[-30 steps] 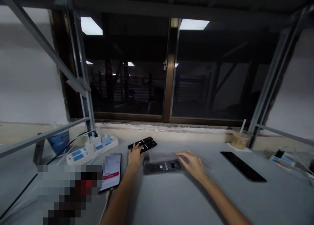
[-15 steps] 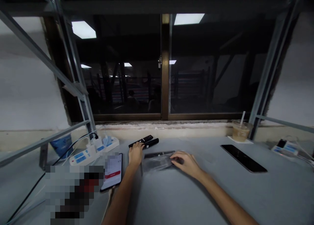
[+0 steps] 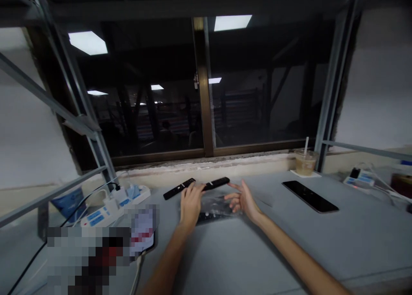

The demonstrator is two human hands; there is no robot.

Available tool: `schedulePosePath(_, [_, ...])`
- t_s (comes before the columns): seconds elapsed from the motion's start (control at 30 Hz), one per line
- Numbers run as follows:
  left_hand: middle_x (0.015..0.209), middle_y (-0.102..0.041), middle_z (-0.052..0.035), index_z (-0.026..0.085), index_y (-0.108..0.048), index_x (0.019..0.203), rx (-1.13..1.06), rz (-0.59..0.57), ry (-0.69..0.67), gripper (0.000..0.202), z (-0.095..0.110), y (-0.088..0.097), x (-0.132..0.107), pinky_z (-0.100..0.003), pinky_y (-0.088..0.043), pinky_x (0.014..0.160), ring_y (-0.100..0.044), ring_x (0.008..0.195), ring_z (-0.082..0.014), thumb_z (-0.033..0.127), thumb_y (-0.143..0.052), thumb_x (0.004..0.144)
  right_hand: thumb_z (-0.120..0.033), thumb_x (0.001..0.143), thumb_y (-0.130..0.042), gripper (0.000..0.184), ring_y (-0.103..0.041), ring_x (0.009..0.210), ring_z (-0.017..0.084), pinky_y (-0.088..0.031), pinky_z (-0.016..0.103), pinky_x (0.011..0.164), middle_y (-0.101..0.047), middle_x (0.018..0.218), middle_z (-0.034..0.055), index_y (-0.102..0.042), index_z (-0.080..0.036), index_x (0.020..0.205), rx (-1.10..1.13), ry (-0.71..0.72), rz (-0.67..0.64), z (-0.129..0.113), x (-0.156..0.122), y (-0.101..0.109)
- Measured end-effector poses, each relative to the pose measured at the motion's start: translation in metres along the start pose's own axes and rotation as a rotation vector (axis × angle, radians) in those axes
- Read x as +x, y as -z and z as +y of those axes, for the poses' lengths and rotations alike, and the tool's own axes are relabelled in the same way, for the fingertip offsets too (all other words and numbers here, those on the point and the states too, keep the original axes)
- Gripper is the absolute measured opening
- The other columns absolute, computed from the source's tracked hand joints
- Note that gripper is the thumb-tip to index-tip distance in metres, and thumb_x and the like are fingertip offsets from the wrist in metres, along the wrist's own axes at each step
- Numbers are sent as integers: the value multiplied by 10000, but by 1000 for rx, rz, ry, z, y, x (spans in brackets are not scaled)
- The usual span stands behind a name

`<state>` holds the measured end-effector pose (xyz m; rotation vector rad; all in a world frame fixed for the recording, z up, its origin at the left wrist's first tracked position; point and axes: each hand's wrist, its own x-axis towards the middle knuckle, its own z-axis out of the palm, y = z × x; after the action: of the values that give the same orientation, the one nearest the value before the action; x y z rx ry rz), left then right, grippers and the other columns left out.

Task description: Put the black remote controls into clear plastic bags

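Note:
My left hand point(image 3: 190, 203) grips the left end of a black remote point(image 3: 217, 183) and holds it just above the grey table point(image 3: 244, 256). A second black remote point(image 3: 175, 189) lies on the table to its left. My right hand point(image 3: 243, 199) hovers with fingers spread, its fingertips close to the held remote's right end. Under both hands lies a clear plastic bag point(image 3: 222, 202) with another dark remote point(image 3: 209, 216) inside it.
A white power strip point(image 3: 106, 205) with plugs and cables sits at the left beside a blue cup point(image 3: 69, 200). A lit phone point(image 3: 143, 230) lies near my left forearm. At the right lie a dark phone point(image 3: 310, 196), an iced drink point(image 3: 305, 162) and another power strip point(image 3: 360, 177).
My left hand has drawn one remote off the pair and moved it right, over the bag. My right hand has lifted off the bag and opened. The view has shifted right.

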<state>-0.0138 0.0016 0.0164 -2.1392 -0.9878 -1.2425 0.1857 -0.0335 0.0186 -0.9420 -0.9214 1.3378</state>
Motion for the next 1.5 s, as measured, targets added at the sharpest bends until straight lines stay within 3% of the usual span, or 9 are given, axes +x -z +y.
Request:
schedulePosePath(0.17, [1097,-635,-30,233,-564,1103,-49,-115,-120,264,23,-11,-6,-330,-379,871,-511,1090,-178,206,-406,894,-424,794,-474,391,-530,406,109,-363,164,329,-667,605,40,-484,-171,1092,22,-70,72,-3,-6,-1])
schedulePosePath(0.4, [1271,-489,-99,233,-498,1197,-149,-134,-16,380,38,-3,-5,-400,-348,938,-415,1181,-250,363,-501,841,-378,705,-567,378,-492,348,105,-351,176,299,-648,546,-15,-507,-197,1032,140,129,344,2,2,8])
schedulePosePath(0.6, [1306,-450,-106,220,-411,1266,-403,-544,-86,685,54,-8,-13,-442,-320,977,-393,1196,-271,506,-638,686,-277,702,-585,345,-493,351,58,-413,131,329,-688,644,2,-533,-207,1036,337,173,431,-8,7,30])
schedulePosePath(0.83, [1133,-562,-64,209,-468,1200,-419,-664,-80,377,48,-10,-12,-380,-323,967,-490,1056,-200,296,-503,835,-156,658,-651,278,-402,327,-5,-335,50,279,-674,695,-10,-609,-224,925,420,39,358,-7,10,36])
schedulePosePath(1.07, [1001,-556,-27,249,-587,1062,-332,-743,-123,264,52,-1,-3,-336,-356,903,-493,971,-186,255,-553,800,-206,529,-767,429,-432,378,5,-283,81,272,-602,650,-66,-648,-248,940,174,205,354,2,8,27])
schedulePosePath(1.2, [1023,-555,-29,242,-588,1034,-277,-707,-113,249,50,1,2,-321,-361,876,-490,957,-176,158,-480,826,-306,582,-719,398,-458,385,59,-331,155,311,-606,603,-29,-657,-188,957,-203,399,399,6,7,27])
schedulePosePath(1.33, [1107,-545,-32,231,-571,1053,-257,-607,-37,344,41,5,7,-330,-359,888,-477,1014,-178,47,-474,780,-250,689,-543,276,-628,684,175,-431,210,434,-680,916,66,-690,-189,915,-655,685,381,9,2,29])
schedulePosePath(1.4, [1117,-545,-28,228,-590,1004,-257,-548,14,345,37,5,8,-329,-365,883,-478,1021,-174,14,-468,763,-158,686,-445,339,-624,885,202,-473,231,548,-648,1072,53,-703,-225,897,-837,852,342,8,-3,29])
schedulePosePath(1.5, [1099,-552,-26,223,-610,912,-255,-483,79,289,33,1,5,-337,-377,864,-502,975,-167,18,-459,774,-68,650,-374,462,-623,893,179,-484,273,707,-639,1105,-1,-712,-288,875,-1058,1032,340,5,-9,27])
